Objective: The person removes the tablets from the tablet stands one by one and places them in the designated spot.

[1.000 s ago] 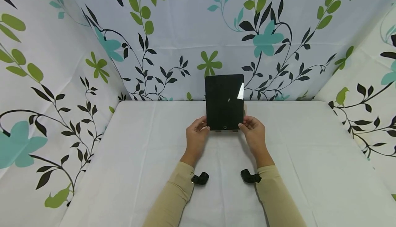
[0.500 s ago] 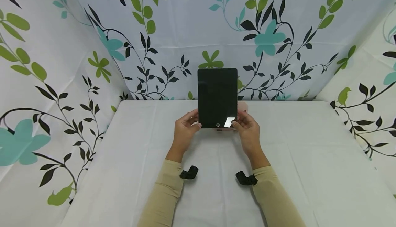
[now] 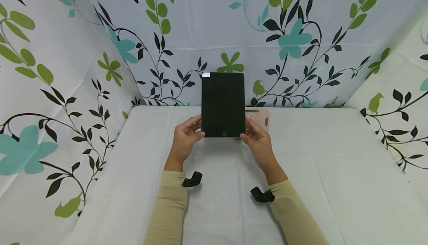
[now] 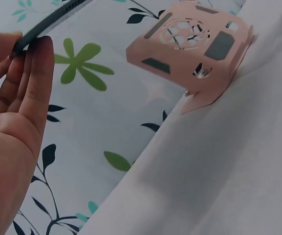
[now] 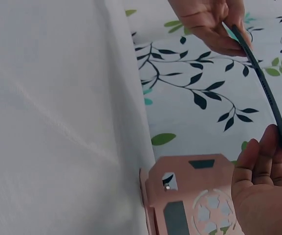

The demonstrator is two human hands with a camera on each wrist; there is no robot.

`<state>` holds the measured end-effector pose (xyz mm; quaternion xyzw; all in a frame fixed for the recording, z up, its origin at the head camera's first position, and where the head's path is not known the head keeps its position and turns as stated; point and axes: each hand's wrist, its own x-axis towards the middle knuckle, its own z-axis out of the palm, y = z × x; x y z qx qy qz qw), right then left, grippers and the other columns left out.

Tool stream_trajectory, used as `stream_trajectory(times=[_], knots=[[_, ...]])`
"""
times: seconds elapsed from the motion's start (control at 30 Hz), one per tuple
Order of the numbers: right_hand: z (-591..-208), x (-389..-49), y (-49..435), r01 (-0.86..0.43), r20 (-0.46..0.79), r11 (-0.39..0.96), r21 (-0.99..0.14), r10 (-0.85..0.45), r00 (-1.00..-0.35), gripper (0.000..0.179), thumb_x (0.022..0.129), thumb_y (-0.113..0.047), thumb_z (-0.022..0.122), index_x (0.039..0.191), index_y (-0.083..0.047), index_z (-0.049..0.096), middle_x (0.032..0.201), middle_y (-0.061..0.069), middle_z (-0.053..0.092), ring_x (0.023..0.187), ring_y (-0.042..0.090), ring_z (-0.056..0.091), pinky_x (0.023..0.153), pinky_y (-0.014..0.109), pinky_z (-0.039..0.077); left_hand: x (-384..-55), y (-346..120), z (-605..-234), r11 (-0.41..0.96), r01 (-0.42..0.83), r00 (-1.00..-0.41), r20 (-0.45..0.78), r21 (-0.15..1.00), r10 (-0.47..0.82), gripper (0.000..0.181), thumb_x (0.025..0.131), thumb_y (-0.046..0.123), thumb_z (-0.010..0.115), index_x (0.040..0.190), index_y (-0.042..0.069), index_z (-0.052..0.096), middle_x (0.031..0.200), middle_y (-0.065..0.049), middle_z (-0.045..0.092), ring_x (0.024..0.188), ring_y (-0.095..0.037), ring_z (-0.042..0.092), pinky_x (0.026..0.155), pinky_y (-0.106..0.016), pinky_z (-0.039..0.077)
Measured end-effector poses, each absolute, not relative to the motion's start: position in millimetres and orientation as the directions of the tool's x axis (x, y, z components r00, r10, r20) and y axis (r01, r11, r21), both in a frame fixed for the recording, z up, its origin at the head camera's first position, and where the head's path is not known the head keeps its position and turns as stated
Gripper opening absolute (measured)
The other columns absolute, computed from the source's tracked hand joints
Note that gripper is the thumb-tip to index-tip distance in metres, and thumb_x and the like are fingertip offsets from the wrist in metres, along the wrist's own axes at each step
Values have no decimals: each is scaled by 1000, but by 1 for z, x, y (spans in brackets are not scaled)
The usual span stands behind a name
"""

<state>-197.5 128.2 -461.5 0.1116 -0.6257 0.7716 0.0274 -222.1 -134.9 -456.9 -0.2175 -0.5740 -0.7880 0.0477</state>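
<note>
A black tablet (image 3: 223, 104) with a round home button at its bottom is held upright, screen toward me. My left hand (image 3: 184, 138) pinches its lower left corner, thumb in front and fingers behind. At the lower right corner my right hand (image 3: 259, 141) grips it the same way. Both wrist views show the tablet edge-on, a thin dark edge (image 5: 263, 81) between thumb and fingers. Behind it to the right stands a pink tablet stand (image 4: 189, 46) with a round cut-out pattern and dark pads, apart from the tablet in the left wrist view.
A white cloth covers the table (image 3: 214, 208). The stand is near the table's back edge, close to the patterned curtain (image 3: 200, 22). Patterned cloth also hangs at the left and right sides. Black wrist cameras (image 3: 193, 179) jut inward from both sleeves.
Both hands have moved the tablet left and slightly up, away from in front of the pink stand. More of the stand now shows on the right.
</note>
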Motion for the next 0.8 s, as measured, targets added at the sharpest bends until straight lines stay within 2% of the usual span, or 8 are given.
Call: stream_trajectory(times=[0.23,0.47,0.67,0.8], knots=[[-460,-194,116,-160,223,-314,-936,-179,-958,65,96,5,64,156,-5,41,124,0,62,108,9,64,90,19,58,-221,-156,-458,-343,332,-883,418,879,216,61,81,-21,68,139,-15,52,111,-1,72,102,-13,69,86,-21,59],[-463,-190,102,-69,162,-349,-935,-244,-956,62,99,3,60,157,-9,40,121,3,59,107,9,64,94,21,57,-222,-175,-465,-389,334,-871,439,859,222,63,80,-14,75,138,-16,52,110,-3,74,101,-13,70,86,-23,60],[-473,-189,92,-11,110,-357,-934,-258,-960,60,100,4,56,157,-9,41,119,3,59,107,9,64,96,22,57,-221,-185,-472,-409,320,-873,434,855,222,60,81,-9,78,136,-13,57,108,-3,75,98,-12,70,81,-20,59],[-483,-189,87,40,54,-343,-938,-258,-965,62,100,5,55,158,-8,37,118,1,62,101,8,65,93,22,58,-220,-190,-477,-409,286,-890,398,867,222,58,83,-5,79,137,-10,58,104,-1,75,94,-10,70,75,-18,58]])
